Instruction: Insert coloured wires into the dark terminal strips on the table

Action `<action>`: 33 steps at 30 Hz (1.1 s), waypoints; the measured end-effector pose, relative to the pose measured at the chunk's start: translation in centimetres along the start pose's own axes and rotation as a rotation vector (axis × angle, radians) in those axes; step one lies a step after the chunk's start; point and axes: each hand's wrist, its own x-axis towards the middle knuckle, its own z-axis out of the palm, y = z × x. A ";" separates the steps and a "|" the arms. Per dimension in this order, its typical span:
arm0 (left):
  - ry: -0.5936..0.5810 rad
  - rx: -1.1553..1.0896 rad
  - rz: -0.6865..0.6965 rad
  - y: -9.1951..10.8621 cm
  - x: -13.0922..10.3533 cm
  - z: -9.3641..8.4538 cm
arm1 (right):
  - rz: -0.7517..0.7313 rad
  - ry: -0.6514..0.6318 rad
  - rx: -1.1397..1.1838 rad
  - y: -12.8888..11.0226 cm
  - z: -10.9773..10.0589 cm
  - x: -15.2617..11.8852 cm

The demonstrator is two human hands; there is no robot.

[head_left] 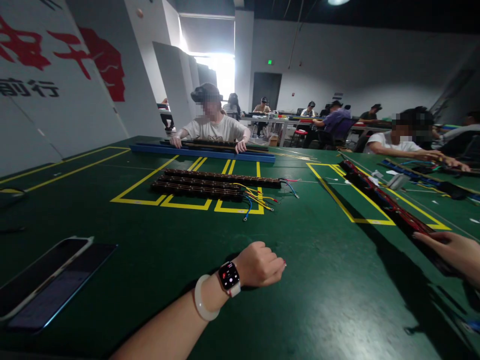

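My left hand (260, 265) is closed in a loose fist over the green table, knuckles up, with a watch (229, 276) and a pale bangle (201, 298) on the wrist. I see nothing held in it. At the right edge, my right hand (455, 252) grips the near end of a long dark wire harness (386, 197) with red wires along it. The harness slants away from me, its near end raised over its shadow. Several similar dark harnesses (198, 189) lie side by side beyond my left hand, with blue, yellow and red leads at their right ends.
Two phones (63, 295) lie at the left. Yellow tape (138, 202) marks boxes on the green table (180, 240). Across it, a person (213, 125) handles dark strips at a blue channel (202, 154). Another person (405, 140) works at the right near another harness (446, 186).
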 end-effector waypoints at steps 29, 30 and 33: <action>0.168 -0.007 0.295 0.7 -0.7 -0.2 | -1.077 -0.335 0.350 -46.9 6.7 -17.4; 0.180 -0.003 0.280 0.6 -0.8 -0.2 | -1.074 -0.339 0.347 -47.8 7.0 -17.6; 0.192 0.004 0.207 0.3 -0.9 -0.3 | -1.098 -0.386 0.341 -49.6 7.7 -17.7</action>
